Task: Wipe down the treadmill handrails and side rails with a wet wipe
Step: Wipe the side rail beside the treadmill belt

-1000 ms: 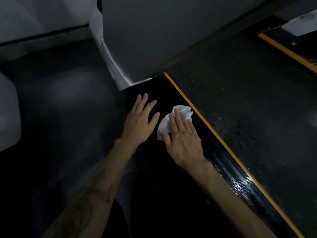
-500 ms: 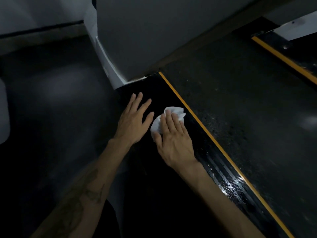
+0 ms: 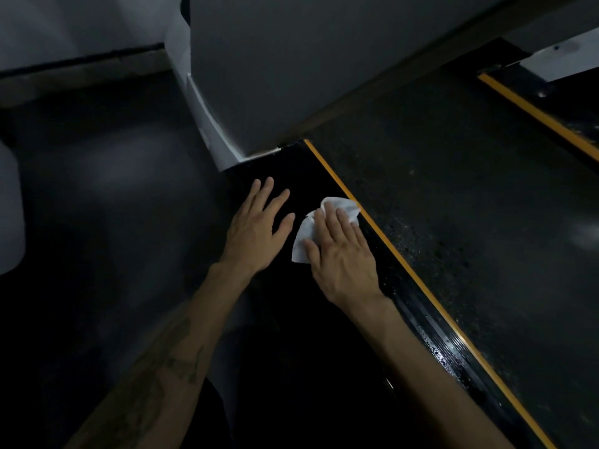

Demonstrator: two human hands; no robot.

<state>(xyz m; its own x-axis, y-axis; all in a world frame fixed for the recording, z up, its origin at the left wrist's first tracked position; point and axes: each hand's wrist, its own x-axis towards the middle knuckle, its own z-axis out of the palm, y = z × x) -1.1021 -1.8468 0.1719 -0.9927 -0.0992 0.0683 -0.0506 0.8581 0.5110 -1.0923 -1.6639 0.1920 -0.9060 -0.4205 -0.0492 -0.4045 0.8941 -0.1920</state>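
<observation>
A person's right hand (image 3: 340, 254) presses a white wipe (image 3: 324, 222) flat against the black side rail (image 3: 311, 176) of a treadmill, fingers straight and close together on top of the cloth, nothing pinched. The left hand (image 3: 256, 231) lies beside it on the same rail, fingers spread and straight, holding nothing, apparently as a brace. The wipe sits near the rail's front end, its far corner touching the yellow stripe (image 3: 405, 270) that borders the belt (image 3: 470, 205).

The step in hand looks to be wiping this rail. Done well, it calls for an even, flat palm so the whole cloth stays in contact, and long strokes along the rail rather than across it, keeping the wipe from bunching under the fingertips. The ribbed strip (image 3: 434, 332) nearer the person glistens, suggesting moisture there.

Ahead, the grey motor cover (image 3: 291, 76) closes off the rail just beyond the fingertips, so little forward travel remains. The stripe marks the right limit; the rail's left edge drops to the dim floor (image 3: 113, 189). Open room lies back along the rail toward the person. A second yellow stripe (image 3: 534, 115) shows across the belt.
</observation>
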